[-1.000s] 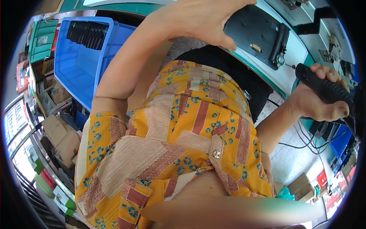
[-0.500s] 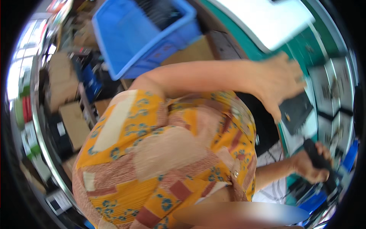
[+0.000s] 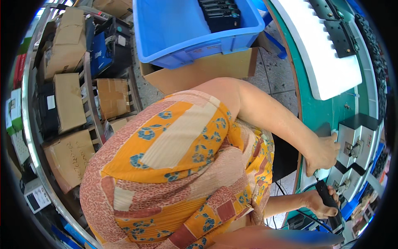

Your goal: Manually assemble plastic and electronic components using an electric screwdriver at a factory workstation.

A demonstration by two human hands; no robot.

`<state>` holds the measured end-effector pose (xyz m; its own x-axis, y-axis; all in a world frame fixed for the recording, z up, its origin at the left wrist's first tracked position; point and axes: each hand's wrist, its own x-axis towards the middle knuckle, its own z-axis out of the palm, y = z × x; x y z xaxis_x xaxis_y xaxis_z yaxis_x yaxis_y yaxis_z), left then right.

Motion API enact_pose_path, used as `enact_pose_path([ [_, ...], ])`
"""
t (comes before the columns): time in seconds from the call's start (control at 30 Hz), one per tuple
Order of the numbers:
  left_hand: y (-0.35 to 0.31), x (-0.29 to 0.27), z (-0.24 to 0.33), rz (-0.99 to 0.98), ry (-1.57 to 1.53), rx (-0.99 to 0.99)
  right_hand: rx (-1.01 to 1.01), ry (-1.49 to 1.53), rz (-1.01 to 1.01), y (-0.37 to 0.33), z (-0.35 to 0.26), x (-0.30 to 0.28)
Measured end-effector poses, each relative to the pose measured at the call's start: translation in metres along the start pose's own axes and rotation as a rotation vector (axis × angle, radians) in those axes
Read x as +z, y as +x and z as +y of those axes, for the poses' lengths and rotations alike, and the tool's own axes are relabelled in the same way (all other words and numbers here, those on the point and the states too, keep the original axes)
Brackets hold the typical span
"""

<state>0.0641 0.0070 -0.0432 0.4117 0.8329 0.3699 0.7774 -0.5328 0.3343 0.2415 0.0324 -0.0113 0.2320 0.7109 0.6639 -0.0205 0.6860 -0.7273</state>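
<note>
Left hand (image 3: 322,155): palm down by the table's (image 3: 321,110) near edge, over the dark panel (image 3: 325,130); fingertips partly hidden, can't tell if gripping or only pressing.
Right hand (image 3: 318,204): fingers wrapped round the black screwdriver (image 3: 323,192), thumb across the handle; bit end just beside the left thumb.
Dark panel: on the table near its near edge, mostly covered by the left hand, small part showing.
Silver boxes (image 3: 357,141): two, with metal latches, just beyond the hands toward the table's far edge.
White foam block (image 3: 331,81): on the table farther along the near edge, black panels (image 3: 345,41) on it.
Blue bin (image 3: 178,29): off the table, past its near edge, above a cardboard box (image 3: 199,76); black parts (image 3: 222,14) lined up inside at one end.
</note>
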Motion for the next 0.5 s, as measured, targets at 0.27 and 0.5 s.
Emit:
enact_pose_path([
  [0.27,-0.003,0.000,0.003,0.445,-0.213,-0.032,-0.019,0.018,0.045,0.000,-0.001,-0.001],
  [0.5,0.001,-0.035,0.012,0.750,-0.759,-0.212,-0.130,-0.010,0.186,0.000,-0.001,0.005],
])
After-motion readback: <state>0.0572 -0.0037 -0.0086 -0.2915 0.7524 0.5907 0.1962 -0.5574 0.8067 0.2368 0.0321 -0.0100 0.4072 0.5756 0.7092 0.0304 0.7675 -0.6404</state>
